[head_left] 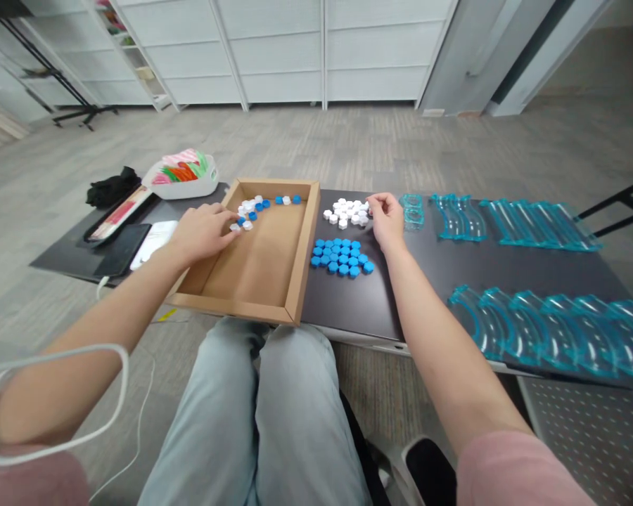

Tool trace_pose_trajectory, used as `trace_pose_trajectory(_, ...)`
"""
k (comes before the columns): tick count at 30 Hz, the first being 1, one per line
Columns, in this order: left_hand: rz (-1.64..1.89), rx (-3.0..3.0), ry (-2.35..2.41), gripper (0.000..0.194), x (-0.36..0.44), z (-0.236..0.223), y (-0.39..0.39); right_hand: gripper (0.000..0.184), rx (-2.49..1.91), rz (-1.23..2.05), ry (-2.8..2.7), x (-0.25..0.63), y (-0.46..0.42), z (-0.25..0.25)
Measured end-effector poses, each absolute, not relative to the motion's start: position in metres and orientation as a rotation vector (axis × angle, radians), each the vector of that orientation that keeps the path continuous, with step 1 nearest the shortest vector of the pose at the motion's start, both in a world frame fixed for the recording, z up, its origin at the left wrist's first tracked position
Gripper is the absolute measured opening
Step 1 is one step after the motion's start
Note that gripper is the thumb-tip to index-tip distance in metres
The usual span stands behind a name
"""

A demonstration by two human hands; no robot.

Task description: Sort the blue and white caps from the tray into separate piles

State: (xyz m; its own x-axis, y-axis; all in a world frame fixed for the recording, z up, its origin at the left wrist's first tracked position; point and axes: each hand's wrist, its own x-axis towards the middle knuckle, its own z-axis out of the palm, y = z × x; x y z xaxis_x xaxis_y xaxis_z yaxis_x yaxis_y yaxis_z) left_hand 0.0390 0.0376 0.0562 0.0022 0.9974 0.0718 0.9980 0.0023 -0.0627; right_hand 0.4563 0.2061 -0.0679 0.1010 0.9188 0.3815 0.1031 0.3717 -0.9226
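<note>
A shallow cardboard tray lies on the dark table. At its far end are several loose white and blue hexagon pieces. My left hand reaches into the tray, its fingertips pinched at a white hexagon piece. Right of the tray, a cluster of white hexagons lies on the table with a cluster of blue hexagons nearer me. My right hand rests at the white cluster's right edge, fingers curled together in a pinch; what they hold is too small to see.
Rows of clear teal curved track pieces fill the table's right side, with another row near the front edge. At the left lie a black tablet, a white bin of coloured items and a black cloth.
</note>
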Motion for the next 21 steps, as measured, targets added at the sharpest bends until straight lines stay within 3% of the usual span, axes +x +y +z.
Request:
trace_pose_trajectory(11, 0.036, -2.159, -2.127, 0.031, 0.07, 0.036, 0.06, 0.032, -1.046, 0.831, -1.309, 0.461, 0.205, -0.062)
trace_pose_trajectory(15, 0.026, -2.138, -2.183, 0.034, 0.069, 0.039, 0.056, 0.034, -1.039, 0.827, -1.333, 0.461, 0.206, -0.064)
trace_pose_trajectory(21, -0.441, -2.401, -2.031, 0.048, 0.1, 0.067, 0.072, 0.039, -1.043, 0.806, -1.341, 0.461, 0.207, -0.067)
